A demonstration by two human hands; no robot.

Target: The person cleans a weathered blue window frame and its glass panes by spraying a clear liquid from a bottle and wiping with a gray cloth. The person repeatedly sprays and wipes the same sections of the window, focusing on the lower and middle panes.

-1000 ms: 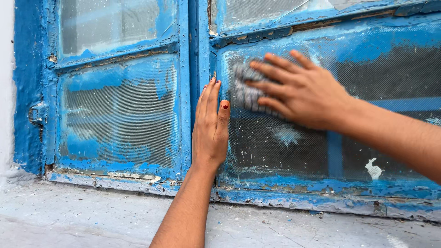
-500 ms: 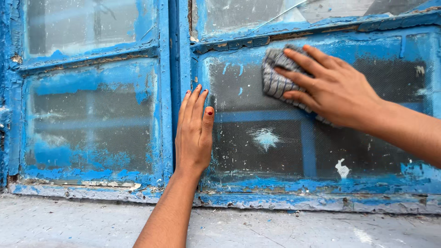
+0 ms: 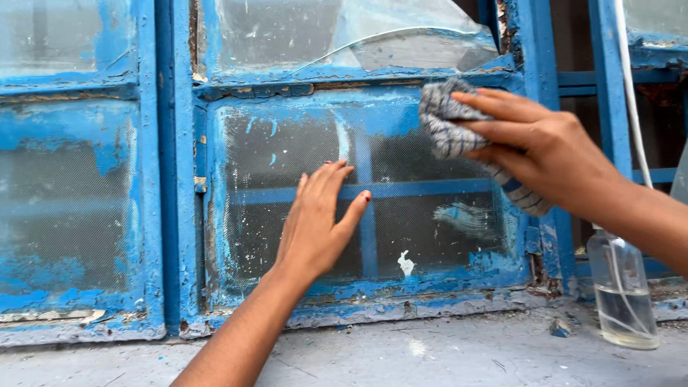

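Observation:
My right hand (image 3: 545, 147) presses a grey striped cloth (image 3: 448, 129) against the upper right part of a dirty glass pane (image 3: 287, 172) in a blue window frame (image 3: 175, 179) with peeling paint. My left hand (image 3: 319, 218) lies flat on the same pane, fingers spread and pointing up, near a blue bar behind the glass. The pane above is cracked, with a broken piece of glass (image 3: 401, 43) showing.
A clear plastic bottle (image 3: 622, 290) with some liquid stands on the grey concrete sill (image 3: 430, 355) at the right, below my right forearm. A white cord (image 3: 631, 86) hangs down the frame on the right. Another dirty pane (image 3: 64, 193) sits at the left.
My right hand has slid the cloth rightward and slightly up across the pane. My left hand has shifted from the frame's centre post onto the glass. The bottle has come into view.

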